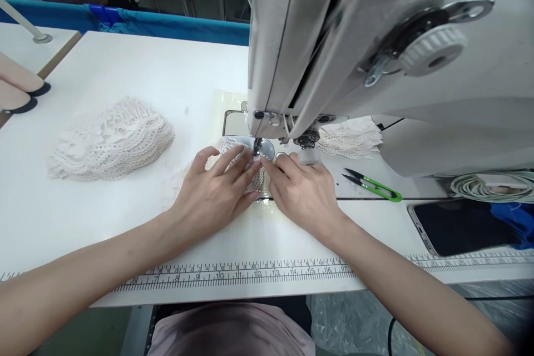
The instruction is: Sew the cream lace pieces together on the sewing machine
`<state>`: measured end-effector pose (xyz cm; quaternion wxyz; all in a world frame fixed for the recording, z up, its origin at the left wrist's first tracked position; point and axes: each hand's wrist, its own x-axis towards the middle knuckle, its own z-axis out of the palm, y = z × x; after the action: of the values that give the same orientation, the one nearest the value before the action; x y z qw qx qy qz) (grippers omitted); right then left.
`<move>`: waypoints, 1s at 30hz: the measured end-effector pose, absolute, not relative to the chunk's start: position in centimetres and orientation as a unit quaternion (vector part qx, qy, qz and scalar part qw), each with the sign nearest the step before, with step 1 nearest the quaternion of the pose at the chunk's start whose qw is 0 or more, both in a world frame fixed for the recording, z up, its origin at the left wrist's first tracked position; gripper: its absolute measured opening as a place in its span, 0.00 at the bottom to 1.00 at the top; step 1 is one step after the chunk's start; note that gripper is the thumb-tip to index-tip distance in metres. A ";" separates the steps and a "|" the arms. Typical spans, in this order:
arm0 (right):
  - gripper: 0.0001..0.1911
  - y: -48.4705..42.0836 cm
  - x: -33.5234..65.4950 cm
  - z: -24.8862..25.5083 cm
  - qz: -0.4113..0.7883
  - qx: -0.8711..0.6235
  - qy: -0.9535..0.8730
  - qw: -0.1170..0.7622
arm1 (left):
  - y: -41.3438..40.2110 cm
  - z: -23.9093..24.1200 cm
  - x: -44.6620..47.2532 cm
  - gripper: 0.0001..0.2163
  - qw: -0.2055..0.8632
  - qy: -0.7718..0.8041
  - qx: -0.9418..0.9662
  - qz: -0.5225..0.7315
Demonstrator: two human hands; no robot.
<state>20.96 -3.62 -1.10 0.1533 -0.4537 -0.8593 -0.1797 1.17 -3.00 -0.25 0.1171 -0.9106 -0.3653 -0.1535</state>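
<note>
A piece of white lace lies under the presser foot of the sewing machine. My left hand rests on this lace from the left, its fingers spread and pressing down beside the foot. From the right, my right hand reaches the lace edge with its fingers bent, index fingertip and thumb close together on it just in front of the foot. My hands cover much of the lace, so its full outline is hidden.
A pile of white lace pieces lies at left; more lace sits behind the needle area. Green-handled thread snips, a phone and a coiled cable are at right. A printed ruler runs along the front edge.
</note>
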 end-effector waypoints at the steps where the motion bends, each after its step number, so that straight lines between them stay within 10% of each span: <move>1: 0.15 -3.6 21.0 -1.1 -0.181 -0.454 -0.859 0.154 | -3.0 -0.2 1.2 0.17 0.116 -0.367 -0.910 -0.153; 30: 0.12 -3.0 21.3 -0.5 -0.052 -0.380 -0.894 0.232 | -2.4 1.2 0.5 0.09 0.073 -0.364 -0.923 -0.099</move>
<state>21.34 -2.98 -0.51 0.2317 -0.3799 -0.8941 -0.0515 0.54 -2.38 1.15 0.0734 -0.9232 -0.3640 -0.0992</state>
